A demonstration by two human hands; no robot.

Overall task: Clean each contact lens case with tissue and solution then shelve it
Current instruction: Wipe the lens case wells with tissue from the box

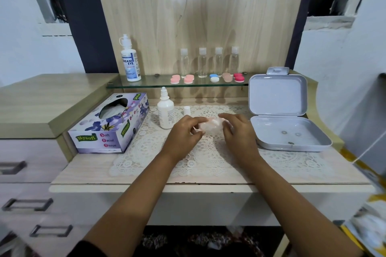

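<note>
Tissue box sits left on your table, solution bottle beside it. Your left hand and right hand both pinch a pinkish lens case, seemingly wrapped in tissue; you appear mid-wipe. Next, it likely needs placing on the glass shelf.

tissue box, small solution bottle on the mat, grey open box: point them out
tissue box (100,142), head view, on its front face with the printed label.
small solution bottle (166,113), head view, on its white body.
grey open box (277,94), head view, on the inside of its raised lid.
</note>
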